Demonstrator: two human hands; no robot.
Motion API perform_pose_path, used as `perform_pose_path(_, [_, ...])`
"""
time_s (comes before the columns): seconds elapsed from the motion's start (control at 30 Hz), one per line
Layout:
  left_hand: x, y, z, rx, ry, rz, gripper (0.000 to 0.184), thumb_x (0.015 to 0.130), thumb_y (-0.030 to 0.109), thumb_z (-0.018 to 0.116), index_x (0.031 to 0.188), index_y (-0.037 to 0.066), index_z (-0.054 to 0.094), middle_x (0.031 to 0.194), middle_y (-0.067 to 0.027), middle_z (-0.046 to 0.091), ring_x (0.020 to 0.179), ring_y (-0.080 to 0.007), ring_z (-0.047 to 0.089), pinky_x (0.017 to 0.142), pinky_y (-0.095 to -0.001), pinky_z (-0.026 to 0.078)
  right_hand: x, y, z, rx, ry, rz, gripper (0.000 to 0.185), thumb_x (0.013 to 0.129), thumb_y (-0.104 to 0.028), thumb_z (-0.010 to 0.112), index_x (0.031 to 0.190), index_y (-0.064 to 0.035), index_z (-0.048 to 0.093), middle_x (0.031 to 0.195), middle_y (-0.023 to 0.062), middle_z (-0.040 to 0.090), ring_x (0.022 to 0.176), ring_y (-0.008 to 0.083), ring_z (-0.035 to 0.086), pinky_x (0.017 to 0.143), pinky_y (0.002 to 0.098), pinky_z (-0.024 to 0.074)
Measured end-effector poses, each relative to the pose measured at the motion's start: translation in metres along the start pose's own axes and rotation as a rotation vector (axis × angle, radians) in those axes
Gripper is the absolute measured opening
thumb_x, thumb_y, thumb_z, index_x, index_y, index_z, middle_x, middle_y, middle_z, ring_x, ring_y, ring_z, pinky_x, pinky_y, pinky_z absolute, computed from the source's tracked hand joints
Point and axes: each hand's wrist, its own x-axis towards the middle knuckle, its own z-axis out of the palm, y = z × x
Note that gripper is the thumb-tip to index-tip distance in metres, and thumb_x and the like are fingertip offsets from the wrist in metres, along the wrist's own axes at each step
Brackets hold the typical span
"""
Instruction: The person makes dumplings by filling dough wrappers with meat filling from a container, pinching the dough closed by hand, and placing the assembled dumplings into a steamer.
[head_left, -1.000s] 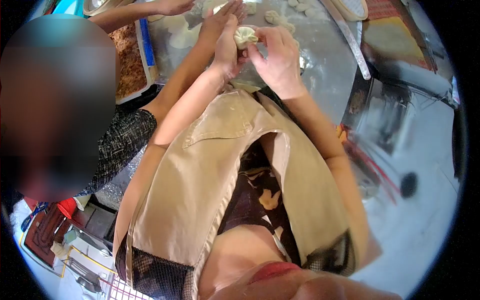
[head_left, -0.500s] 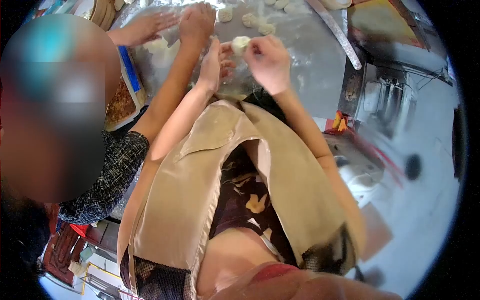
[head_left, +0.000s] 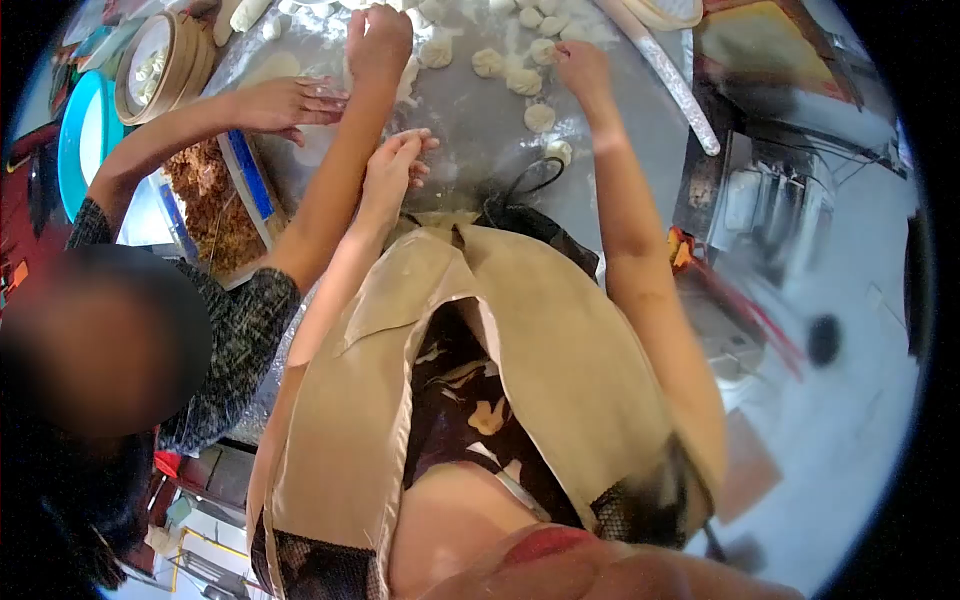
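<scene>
My right hand (head_left: 583, 78) reaches over the floured metal table (head_left: 470, 120), its bent fingertips together at the right edge of a small round dough bun (head_left: 543, 52). Several similar pale buns lie around it, including a pleated bun (head_left: 523, 82), a bun (head_left: 540, 118) and another bun (head_left: 558, 152) closer to my body. My left hand (head_left: 395, 165) hovers near the front edge of the table, fingers loosely apart and nothing visible in them. Beside it stretches a co-worker's forearm (head_left: 335, 180), separate from my arm.
A co-worker's hands (head_left: 378, 45) work at the left. A tray of brown filling (head_left: 215, 200), bamboo steamers (head_left: 180, 70) and a turquoise basin (head_left: 75, 150) stand there too. A long flour-dusted rod (head_left: 670, 85) lies along the right table edge. A black bag with a looped cord (head_left: 535, 220) sits before me.
My right hand has moved away and to the right, carrying the bun from near my left hand to the others. My left hand has dropped slightly lower and left. The co-worker has leaned back.
</scene>
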Motion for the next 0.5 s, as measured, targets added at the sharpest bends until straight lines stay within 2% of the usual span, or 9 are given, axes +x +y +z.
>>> perform_pose_path(0.07, [0.001, -0.003, -0.004, -0.018, -0.001, -0.002, 0.029, 0.093, 0.025, 0.044, 0.113, 0.007, 0.055, 0.102, -0.0012, 0.061, 0.069, -0.0058, 0.046, 0.059, -0.0195, 0.039, 0.0, -0.003, -0.006, -0.001, -0.079, 0.063, 0.026, 0.075, -0.027, 0.057, 0.091, -0.0082, 0.065, 0.091, 0.0139, 0.063, 0.088, 0.0342, 0.058, 0.078, 0.0428, 0.045])
perform_pose_path(0.13, [-0.005, -0.004, -0.004, -0.036, 0.0, -0.007, 0.029, 0.093, 0.025, 0.045, 0.113, 0.007, 0.055, 0.102, -0.0009, 0.061, 0.069, -0.0058, 0.046, 0.059, -0.0194, 0.039, -0.005, -0.003, -0.006, 0.009, 0.108, 0.06, 0.036, 0.073, -0.026, 0.059, 0.106, -0.0128, 0.06, 0.109, 0.0132, 0.057, 0.101, 0.0334, 0.054, 0.083, 0.0419, 0.0443])
perform_pose_path(0.17, [-0.005, -0.002, -0.004, -0.014, 0.002, -0.001, 0.028, 0.092, 0.024, 0.046, 0.112, 0.006, 0.055, 0.101, -0.0009, 0.061, 0.07, -0.0056, 0.047, 0.059, -0.019, 0.039, -0.005, -0.003, -0.002, 0.006, 0.108, 0.066, 0.036, 0.073, -0.026, 0.059, 0.106, -0.0128, 0.06, 0.109, 0.0132, 0.057, 0.101, 0.0334, 0.054, 0.083, 0.0419, 0.0443])
perform_pose_path(0.23, [-0.004, 0.001, -0.001, 0.016, -0.009, 0.016, 0.027, 0.092, 0.023, 0.047, 0.111, 0.006, 0.056, 0.101, -0.0009, 0.061, 0.07, -0.0055, 0.047, 0.059, -0.0187, 0.039, -0.002, -0.004, 0.001, 0.102, -0.026, -0.04, 0.048, 0.071, -0.023, 0.062, 0.118, -0.0183, 0.053, 0.123, 0.013, 0.047, 0.108, 0.0338, 0.049, 0.089, 0.0406, 0.0425])
perform_pose_path(0.27, [0.0, 0.0, 0.002, 0.055, -0.022, 0.037, 0.026, 0.092, 0.021, 0.047, 0.112, 0.006, 0.055, 0.1, -0.0012, 0.062, 0.069, -0.0056, 0.048, 0.059, -0.019, 0.04, 0.001, -0.006, 0.005, 0.099, -0.013, -0.034, 0.048, 0.071, -0.023, 0.062, 0.118, -0.0183, 0.053, 0.123, 0.013, 0.047, 0.108, 0.0338, 0.049, 0.089, 0.0406, 0.0425])
perform_pose_path(0.33, [0.013, 0.002, 0.005, 0.184, -0.053, 0.106, 0.028, 0.088, 0.018, 0.051, 0.112, 0.005, 0.055, 0.099, -0.0032, 0.062, 0.072, -0.0082, 0.054, 0.064, -0.0206, 0.044, 0.007, -0.016, 0.014, -0.061, -0.196, 0.018, 0.05, 0.071, -0.019, 0.062, 0.12, -0.0214, 0.051, 0.124, 0.0124, 0.045, 0.109, 0.0336, 0.048, 0.094, 0.0398, 0.0404])
perform_pose_path(0.37, [0.022, 0.003, 0.009, 0.191, -0.066, 0.111, 0.028, 0.088, 0.018, 0.051, 0.112, 0.005, 0.055, 0.099, -0.0032, 0.062, 0.072, -0.0082, 0.054, 0.064, -0.0206, 0.044, 0.006, -0.016, 0.017, -0.061, -0.184, 0.029, 0.05, 0.071, -0.019, 0.062, 0.12, -0.0214, 0.051, 0.124, 0.0124, 0.045, 0.109, 0.0336, 0.048, 0.094, 0.0398, 0.0404])
perform_pose_path(0.43, [0.044, 0.006, 0.022, 0.491, -0.008, 0.388, 0.033, 0.084, 0.02, 0.056, 0.112, 0.004, 0.055, 0.099, -0.0078, 0.062, 0.078, -0.0147, 0.058, 0.069, -0.0258, 0.047, 0.006, -0.016, 0.023, -0.136, -0.191, -0.119, 0.046, 0.071, -0.015, 0.061, 0.117, -0.0217, 0.054, 0.119, 0.0107, 0.048, 0.11, 0.033, 0.047, 0.092, 0.0421, 0.0414])
perform_pose_path(0.5, [0.072, 0.018, 0.04, 0.707, 0.038, 0.58, 0.04, 0.076, 0.018, 0.06, 0.112, 0.002, 0.054, 0.1, -0.0172, 0.059, 0.093, -0.0291, 0.058, 0.081, -0.0368, 0.045, 0.006, -0.015, 0.022, -0.119, -0.158, -0.145, 0.043, 0.07, -0.012, 0.061, 0.112, -0.0193, 0.056, 0.115, 0.0122, 0.049, 0.107, 0.0334, 0.048, 0.09, 0.0412, 0.0422])
